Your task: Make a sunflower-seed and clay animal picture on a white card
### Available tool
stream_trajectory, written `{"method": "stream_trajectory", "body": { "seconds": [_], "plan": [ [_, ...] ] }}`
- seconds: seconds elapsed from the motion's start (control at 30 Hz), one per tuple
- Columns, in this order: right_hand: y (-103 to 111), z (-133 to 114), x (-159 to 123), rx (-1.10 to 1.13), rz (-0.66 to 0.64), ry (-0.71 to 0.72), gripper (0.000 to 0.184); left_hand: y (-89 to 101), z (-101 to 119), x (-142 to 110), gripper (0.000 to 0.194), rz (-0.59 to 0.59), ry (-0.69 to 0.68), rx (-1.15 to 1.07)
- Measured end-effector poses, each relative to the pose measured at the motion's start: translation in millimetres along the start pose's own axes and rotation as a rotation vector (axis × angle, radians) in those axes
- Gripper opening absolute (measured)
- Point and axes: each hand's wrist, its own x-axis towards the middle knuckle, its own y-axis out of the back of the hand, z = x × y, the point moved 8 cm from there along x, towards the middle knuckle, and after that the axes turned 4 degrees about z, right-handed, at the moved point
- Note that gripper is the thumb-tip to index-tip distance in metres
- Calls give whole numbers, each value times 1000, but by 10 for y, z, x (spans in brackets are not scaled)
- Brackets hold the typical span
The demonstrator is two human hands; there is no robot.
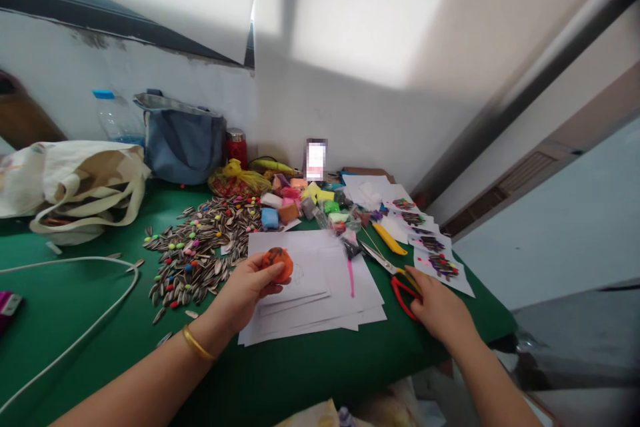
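My left hand [257, 280] pinches a flat, round orange piece [279, 265] with dark patches, possibly modelling clay, above a stack of white paper [320, 310]. Faint drawn lines show on the top sheet beside it. On the right, my right hand [434, 300] has its fingers closed on the handles of a pair of scissors [395, 270], whose grips are red and yellow. The blades point away to the upper left, towards a small dark packet. A pink stick-like tool [351, 278] lies on the paper between my hands.
Striped sunflower seeds [200, 253] with coloured bits cover the left middle. Colourful clay packets [300, 203] lie behind the paper. A yellow cutter [390, 239] and seed-decorated sheets [440, 265] are at right. Bags [183, 140], a bottle [117, 120] and a white cable [95, 320] occupy the left.
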Motion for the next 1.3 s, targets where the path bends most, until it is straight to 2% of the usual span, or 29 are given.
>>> {"method": "stream_trajectory", "body": {
  "seconds": [0.1, 0.2, 0.3, 0.33, 0.4, 0.5, 0.6, 0.73, 0.87, 1.17, 1.3],
  "plan": [
    [120, 35, -94, 80, -22, -59, 60, -2, -13, 2, 32, -11, 9, -9],
    [150, -104, -212, 404, -95, -64, 55, -27, -28, -11, 32, -25, 12, -10],
    [182, -595, -358, 809, -184, 116, 57, -61, -40, -37, 31, -39, 16, -13],
    [165, -778, -418, 906, -254, 151, 58, -76, -39, -48, 31, -47, 15, -19],
    [164, -1074, -505, 1050, -331, 142, 59, -115, -30, -73, 32, -74, 11, -38],
    [230, -1452, -590, 1118, -428, 182, 77, -176, -5, -112, 31, -121, -2, -67],
    [376, -1675, -597, 1054, -428, 269, 86, -207, 28, -142, 29, -140, -25, -87],
    [434, -1813, -615, 983, -494, 288, 87, -228, 58, -172, 28, -155, -45, -123],
    [424, -1881, -649, 1025, -529, 316, 83, -242, 58, -183, 27, -162, -49, -134],
    [267, -1836, -627, 1096, -514, 324, 81, -246, 10, -195, 29, -137, -6, -126],
    [263, -1811, -634, 1108, -508, 339, 85, -253, 24, -196, 26, -150, -21, -135]
  ]
}}
